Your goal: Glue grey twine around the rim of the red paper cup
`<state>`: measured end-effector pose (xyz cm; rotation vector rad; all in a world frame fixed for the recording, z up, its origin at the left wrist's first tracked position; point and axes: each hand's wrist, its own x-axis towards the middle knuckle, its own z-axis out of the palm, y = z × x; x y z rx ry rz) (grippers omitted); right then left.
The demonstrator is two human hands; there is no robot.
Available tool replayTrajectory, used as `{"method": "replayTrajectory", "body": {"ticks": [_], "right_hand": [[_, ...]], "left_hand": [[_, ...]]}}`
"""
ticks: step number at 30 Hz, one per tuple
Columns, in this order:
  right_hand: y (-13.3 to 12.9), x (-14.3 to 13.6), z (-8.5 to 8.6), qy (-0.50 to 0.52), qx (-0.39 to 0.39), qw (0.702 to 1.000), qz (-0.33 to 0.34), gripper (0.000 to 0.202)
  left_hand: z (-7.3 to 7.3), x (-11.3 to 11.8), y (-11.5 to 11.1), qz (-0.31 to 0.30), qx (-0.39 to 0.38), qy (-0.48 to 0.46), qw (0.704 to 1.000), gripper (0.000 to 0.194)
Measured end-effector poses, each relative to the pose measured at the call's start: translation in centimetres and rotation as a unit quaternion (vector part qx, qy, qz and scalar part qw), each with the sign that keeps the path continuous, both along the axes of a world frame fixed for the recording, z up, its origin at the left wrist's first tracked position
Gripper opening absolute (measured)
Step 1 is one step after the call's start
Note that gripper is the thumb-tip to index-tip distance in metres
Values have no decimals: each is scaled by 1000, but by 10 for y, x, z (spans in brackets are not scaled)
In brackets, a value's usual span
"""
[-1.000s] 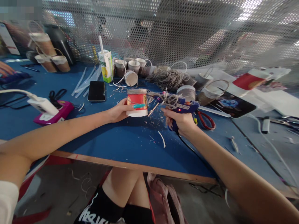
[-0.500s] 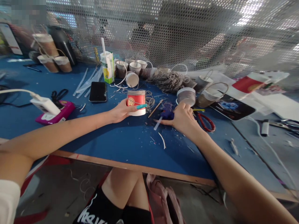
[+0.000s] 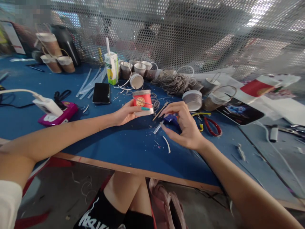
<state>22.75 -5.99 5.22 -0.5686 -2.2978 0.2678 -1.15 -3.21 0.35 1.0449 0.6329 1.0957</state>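
My left hand (image 3: 127, 113) is wrapped round a small cup (image 3: 143, 102) with a red band, a gold emblem and cord wound at its rim. Over a blue glue gun (image 3: 171, 119), my right hand (image 3: 182, 125) has its thumb and fingers spread, with nothing seen between them. A clear glue stick (image 3: 158, 128) pokes out beside the thumb. Behind my right hand lies a cord-wrapped cup (image 3: 192, 100) on its side. A thin wooden stick (image 3: 158, 114) lies between the red cup and my right hand.
Red-handled pliers (image 3: 213, 127) lie right of my right hand. Farther back are a cord heap (image 3: 175, 83), several small cups, a drink carton (image 3: 111, 68) and a phone (image 3: 101, 93). A magenta power strip (image 3: 58, 114) sits left.
My right hand has come away from the cord-wrapped cup, moving toward me, and its fingers have opened above the glue gun. The red cup in my left hand is slightly turned and tilted.
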Motion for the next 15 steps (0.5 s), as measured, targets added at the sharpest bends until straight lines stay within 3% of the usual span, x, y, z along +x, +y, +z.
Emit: {"method": "replayTrajectory", "body": {"ticks": [3,6,11,15], "right_hand": [[-5,-4,-4,72,-105,985,113,24],[-11,-8,-9,58,-209,963,159,22],[-14,-14,-13,-13,-260,949,177,20],[-16,-17,-12,-8,-292,944,154,16]], "left_hand": [[0,4,-3,41,33,47,997,67],[1,7,-7,104,74,124,984,75],[3,9,-11,141,127,199,961,76],[2,7,-11,138,144,220,955,68]]}}
